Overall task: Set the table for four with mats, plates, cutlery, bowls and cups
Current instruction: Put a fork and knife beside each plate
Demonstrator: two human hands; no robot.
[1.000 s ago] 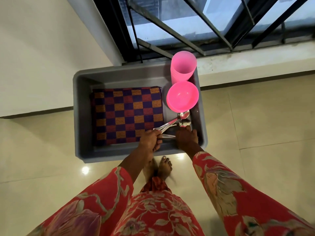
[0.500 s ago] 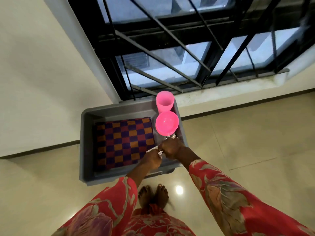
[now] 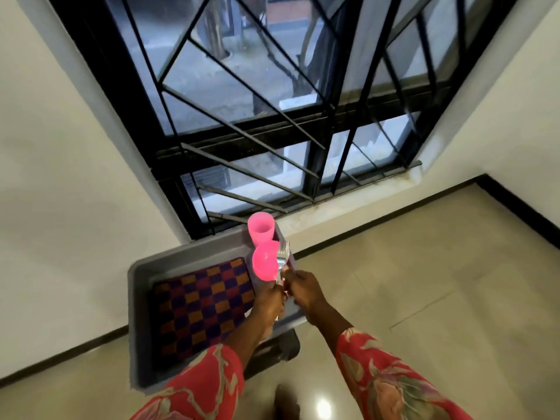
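A grey plastic tub (image 3: 138,301) sits on the floor under the window. Inside it lie a purple-and-orange checked mat (image 3: 200,307), a pink bowl (image 3: 264,264) and, behind the bowl, a pink cup (image 3: 260,231). My left hand (image 3: 269,301) and my right hand (image 3: 303,287) meet above the tub's right end. Together they grip a bundle of metal cutlery (image 3: 282,257), whose fork tines point up in front of the bowl. The handles are hidden in my fists.
A barred window (image 3: 272,116) with a low sill (image 3: 348,207) fills the wall ahead. A white wall stands at the left. Beige floor tiles (image 3: 424,283) spread to the right. My red floral sleeves cover the lower view.
My hands have lifted the cutlery out of the tub and now hold it upright. My head has risen and tilted up, so the tub looks smaller and lower.
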